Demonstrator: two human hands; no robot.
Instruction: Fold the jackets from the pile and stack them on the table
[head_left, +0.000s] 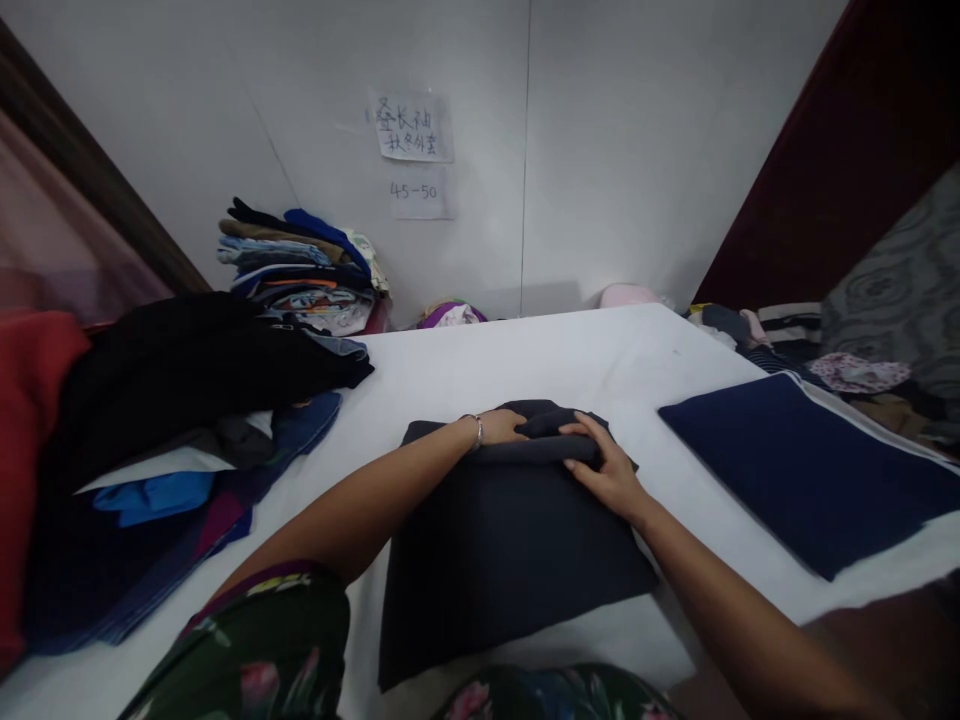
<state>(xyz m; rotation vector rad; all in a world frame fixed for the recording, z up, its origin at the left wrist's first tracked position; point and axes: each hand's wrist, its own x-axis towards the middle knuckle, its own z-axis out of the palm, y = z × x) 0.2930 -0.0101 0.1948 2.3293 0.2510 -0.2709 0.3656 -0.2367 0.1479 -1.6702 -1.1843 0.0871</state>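
A dark grey garment (517, 540), folded into a rough rectangle, lies on the white table in front of me. Along its far edge the cloth is bunched into a thick roll. My left hand (499, 426), with a silver bracelet at the wrist, reaches over that roll, its fingertips hidden in the fabric. At the roll's right end, my right hand (611, 475) grips the cloth, thumb on the near side and fingers over the top. A folded navy cloth piece (802, 465) lies flat to the right, apart from both hands.
Loose clothes, with a black garment (172, 380) on top, are heaped at the left. A stack of folded clothes (300, 270) stands behind them by the wall. Handwritten paper signs (414, 128) hang there. More clothes (855, 370) lie beyond the right edge of the white table (465, 365).
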